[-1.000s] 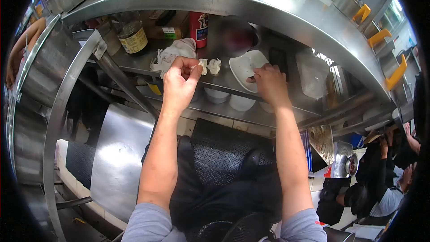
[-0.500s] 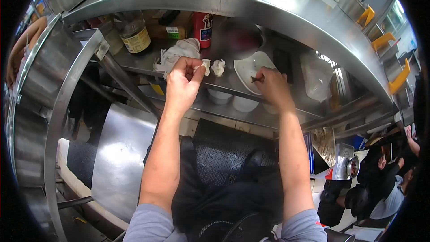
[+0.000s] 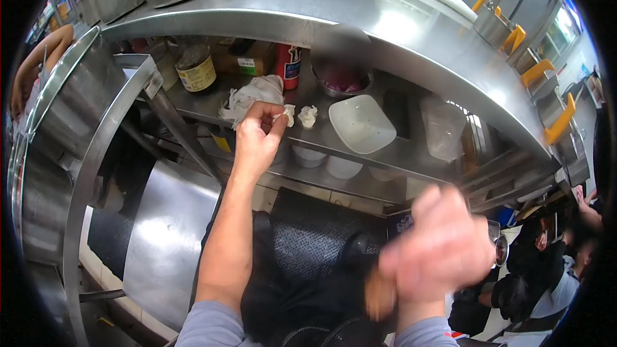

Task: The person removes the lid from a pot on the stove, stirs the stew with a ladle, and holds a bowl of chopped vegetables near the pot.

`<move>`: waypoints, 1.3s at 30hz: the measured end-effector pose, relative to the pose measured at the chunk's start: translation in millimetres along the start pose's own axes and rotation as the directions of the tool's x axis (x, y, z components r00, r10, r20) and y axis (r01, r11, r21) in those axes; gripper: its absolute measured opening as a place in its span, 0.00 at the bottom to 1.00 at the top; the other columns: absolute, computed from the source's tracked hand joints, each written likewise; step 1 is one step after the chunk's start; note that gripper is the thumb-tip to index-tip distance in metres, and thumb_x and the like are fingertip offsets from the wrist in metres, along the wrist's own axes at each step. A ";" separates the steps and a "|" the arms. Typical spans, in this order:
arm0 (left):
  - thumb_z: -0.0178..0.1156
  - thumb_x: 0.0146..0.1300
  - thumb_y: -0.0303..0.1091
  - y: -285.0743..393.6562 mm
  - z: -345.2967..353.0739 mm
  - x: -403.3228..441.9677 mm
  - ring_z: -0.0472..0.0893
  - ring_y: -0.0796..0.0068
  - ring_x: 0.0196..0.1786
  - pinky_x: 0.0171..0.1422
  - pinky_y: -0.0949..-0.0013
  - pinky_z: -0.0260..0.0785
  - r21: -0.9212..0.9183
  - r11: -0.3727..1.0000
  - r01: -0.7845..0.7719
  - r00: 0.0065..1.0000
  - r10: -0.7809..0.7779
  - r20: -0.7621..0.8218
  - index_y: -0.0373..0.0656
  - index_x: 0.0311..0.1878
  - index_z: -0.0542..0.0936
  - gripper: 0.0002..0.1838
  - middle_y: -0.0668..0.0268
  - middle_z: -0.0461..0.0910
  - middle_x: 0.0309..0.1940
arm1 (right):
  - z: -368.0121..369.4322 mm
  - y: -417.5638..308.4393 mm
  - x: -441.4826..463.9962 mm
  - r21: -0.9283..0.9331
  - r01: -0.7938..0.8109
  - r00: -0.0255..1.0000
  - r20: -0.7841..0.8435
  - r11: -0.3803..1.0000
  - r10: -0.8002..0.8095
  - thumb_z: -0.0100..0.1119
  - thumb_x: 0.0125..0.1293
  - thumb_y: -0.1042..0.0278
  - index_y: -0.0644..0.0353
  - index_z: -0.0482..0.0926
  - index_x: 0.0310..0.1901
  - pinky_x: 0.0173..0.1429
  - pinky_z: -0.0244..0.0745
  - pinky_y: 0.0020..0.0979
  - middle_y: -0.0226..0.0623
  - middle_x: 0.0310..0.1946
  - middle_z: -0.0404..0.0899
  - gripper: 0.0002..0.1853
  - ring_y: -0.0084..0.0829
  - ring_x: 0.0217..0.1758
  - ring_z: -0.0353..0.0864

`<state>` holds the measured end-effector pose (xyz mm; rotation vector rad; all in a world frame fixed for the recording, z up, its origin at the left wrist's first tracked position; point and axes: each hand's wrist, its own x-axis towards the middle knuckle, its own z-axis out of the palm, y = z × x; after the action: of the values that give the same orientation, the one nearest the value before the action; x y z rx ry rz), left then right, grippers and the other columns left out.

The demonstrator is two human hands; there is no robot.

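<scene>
My left hand (image 3: 257,138) is closed in a pinch on a small white crumpled lump (image 3: 288,115) at the shelf's front edge. A similar white lump (image 3: 308,117) sits just to its right on the metal shelf. Behind my fingers lies a bunched whitish cloth (image 3: 257,97). Farther right stands a squarish white bowl (image 3: 362,125) with a few dark specks inside. My right hand (image 3: 443,247) is raised close to the camera, low on the right. Motion smears its fingers, so I cannot make out whether it holds anything.
The steel counter (image 3: 276,22) overhangs the shelf. At the back are a dark bottle (image 3: 196,71), a red bottle (image 3: 289,67) and a metal bowl (image 3: 350,87) with purplish contents. A clear plastic container (image 3: 443,132) is at right. Other people (image 3: 546,270) are at lower right.
My right hand has moved away from the white bowl, down and toward the camera. My left hand keeps its pinch near the shelf edge. The view has tilted slightly.
</scene>
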<state>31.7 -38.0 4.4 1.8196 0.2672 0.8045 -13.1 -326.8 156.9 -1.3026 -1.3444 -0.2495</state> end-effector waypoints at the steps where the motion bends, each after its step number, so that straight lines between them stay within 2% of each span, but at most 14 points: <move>1: 0.69 0.70 0.28 0.0 0.4 0.1 0.77 0.84 0.32 0.39 0.74 0.71 -0.008 1.000 -0.008 1.000 0.008 0.002 0.35 0.47 0.83 0.08 0.70 0.83 0.29 | -1.6 -9.9 1.8 0.110 0.056 0.997 0.039 0.992 -0.061 0.76 0.59 0.74 0.58 0.89 0.35 0.35 0.64 0.31 0.40 0.37 0.91 0.04 0.27 0.29 0.75; 5: 0.69 0.68 0.27 -5.0 2.4 -2.7 0.81 0.79 0.34 0.43 0.70 0.76 -0.020 1.000 0.010 1.000 -0.010 0.014 0.37 0.45 0.84 0.06 0.66 0.86 0.33 | -14.9 -10.1 8.9 0.390 0.326 0.886 0.193 0.861 -0.422 0.69 0.68 0.73 0.61 0.89 0.43 0.27 0.49 0.31 0.46 0.40 0.92 0.05 0.22 0.16 0.57; 9: 0.67 0.72 0.26 -2.9 4.4 -3.4 0.76 0.86 0.32 0.38 0.76 0.69 0.003 0.999 -0.033 0.999 0.033 0.030 0.35 0.47 0.82 0.06 0.72 0.82 0.30 | -17.0 -20.8 1.0 0.465 0.273 0.915 0.144 0.842 -0.376 0.71 0.67 0.72 0.60 0.90 0.43 0.33 0.56 0.31 0.48 0.45 0.91 0.05 0.25 0.30 0.71; 11: 0.67 0.72 0.27 -7.1 7.0 -2.4 0.75 0.86 0.32 0.38 0.76 0.69 -0.037 0.999 -0.029 0.999 0.029 0.021 0.35 0.47 0.82 0.06 0.72 0.81 0.30 | -13.2 -31.3 -12.1 0.315 0.127 0.991 0.002 0.941 -0.134 0.79 0.61 0.67 0.52 0.93 0.34 0.39 0.61 0.33 0.34 0.43 0.92 0.02 0.26 0.33 0.70; 12: 0.68 0.72 0.28 -8.7 7.7 -2.1 0.75 0.86 0.32 0.38 0.76 0.69 -0.035 0.999 -0.032 0.999 0.033 0.019 0.35 0.47 0.82 0.07 0.72 0.82 0.30 | -15.3 -30.6 -12.3 0.314 0.132 0.990 0.001 0.940 -0.140 0.79 0.61 0.67 0.52 0.93 0.34 0.39 0.61 0.33 0.34 0.43 0.92 0.02 0.26 0.33 0.70; 16: 0.68 0.72 0.28 -6.3 9.0 -0.6 0.76 0.86 0.32 0.38 0.75 0.69 -0.010 0.999 -0.053 0.999 0.053 0.009 0.35 0.47 0.82 0.07 0.71 0.82 0.30 | -20.0 -28.9 -10.0 0.383 0.121 0.978 0.111 0.916 -0.175 0.80 0.62 0.66 0.50 0.95 0.41 0.40 0.59 0.30 0.34 0.45 0.91 0.07 0.25 0.39 0.71; 19: 0.69 0.68 0.28 -3.2 10.4 -0.7 0.82 0.77 0.36 0.45 0.69 0.77 0.001 1.000 -0.007 1.000 0.007 0.020 0.37 0.46 0.84 0.07 0.64 0.87 0.34 | -6.1 -36.9 -1.6 0.390 0.072 0.992 0.066 0.918 -0.106 0.72 0.67 0.72 0.60 0.91 0.42 0.34 0.58 0.29 0.51 0.46 0.90 0.05 0.25 0.36 0.75; 21: 0.69 0.68 0.28 0.1 9.8 -3.5 0.84 0.76 0.36 0.45 0.69 0.77 0.007 1.000 -0.011 1.000 0.011 0.023 0.37 0.47 0.85 0.07 0.64 0.87 0.35 | -0.9 -25.3 3.0 0.342 0.191 0.979 0.007 0.920 -0.206 0.72 0.66 0.72 0.59 0.91 0.42 0.35 0.64 0.28 0.48 0.45 0.90 0.05 0.26 0.36 0.78; 24: 0.69 0.69 0.28 -2.5 9.9 -5.2 0.84 0.77 0.36 0.45 0.69 0.77 -0.022 1.000 -0.016 1.000 0.016 0.021 0.37 0.47 0.85 0.08 0.65 0.87 0.35 | 0.7 -21.3 -11.2 0.093 0.045 0.988 -0.149 0.995 -0.031 0.74 0.58 0.75 0.53 0.95 0.40 0.39 0.73 0.26 0.40 0.43 0.90 0.09 0.26 0.37 0.83; 27: 0.68 0.69 0.29 1.4 4.7 -5.2 0.83 0.78 0.36 0.45 0.69 0.77 -0.038 0.998 0.040 0.997 -0.038 0.063 0.35 0.48 0.84 0.09 0.65 0.87 0.35 | -10.3 -3.9 -0.4 -0.259 -0.227 0.964 -0.200 0.939 0.177 0.71 0.60 0.82 0.57 0.94 0.46 0.44 0.79 0.27 0.41 0.47 0.87 0.13 0.31 0.41 0.86; 29: 0.68 0.71 0.28 -3.2 7.3 -5.0 0.80 0.82 0.35 0.39 0.72 0.74 -0.284 0.948 0.143 0.976 -0.087 0.200 0.37 0.48 0.81 0.08 0.68 0.84 0.33 | -22.3 37.4 -2.8 -0.379 -0.221 0.974 -0.130 0.899 0.184 0.67 0.64 0.83 0.60 0.91 0.51 0.48 0.81 0.29 0.41 0.49 0.85 0.15 0.31 0.44 0.86; 30: 0.68 0.71 0.27 -7.0 10.6 -4.8 0.81 0.81 0.35 0.40 0.73 0.74 -0.342 0.927 0.157 0.969 -0.078 0.234 0.37 0.49 0.81 0.08 0.67 0.85 0.34 | -21.4 54.3 -9.9 -0.280 -0.355 0.934 -0.148 0.892 0.326 0.66 0.67 0.82 0.60 0.90 0.55 0.47 0.80 0.28 0.40 0.49 0.85 0.16 0.28 0.44 0.85; 35: 0.68 0.72 0.26 20.6 23.7 -23.8 0.84 0.79 0.41 0.48 0.72 0.79 -0.571 0.779 0.259 0.901 0.019 0.434 0.37 0.51 0.81 0.09 0.64 0.87 0.43 | 7.6 122.6 -33.6 -0.141 -0.493 0.870 -0.049 0.859 0.491 0.73 0.69 0.72 0.59 0.86 0.60 0.47 0.80 0.26 0.36 0.50 0.85 0.18 0.22 0.44 0.83; 39: 0.68 0.74 0.28 26.3 29.9 -32.2 0.84 0.80 0.44 0.51 0.72 0.80 -0.585 0.736 0.339 0.839 0.045 0.543 0.36 0.53 0.82 0.10 0.64 0.87 0.45 | 24.8 139.5 -44.6 0.167 -0.596 0.774 -0.138 0.785 0.617 0.72 0.72 0.72 0.64 0.84 0.50 0.44 0.78 0.22 0.29 0.39 0.85 0.10 0.16 0.39 0.81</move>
<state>21.7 -88.0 9.4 1.2280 -0.2191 0.1899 66.5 -281.4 40.1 -1.5049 -0.7062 0.1565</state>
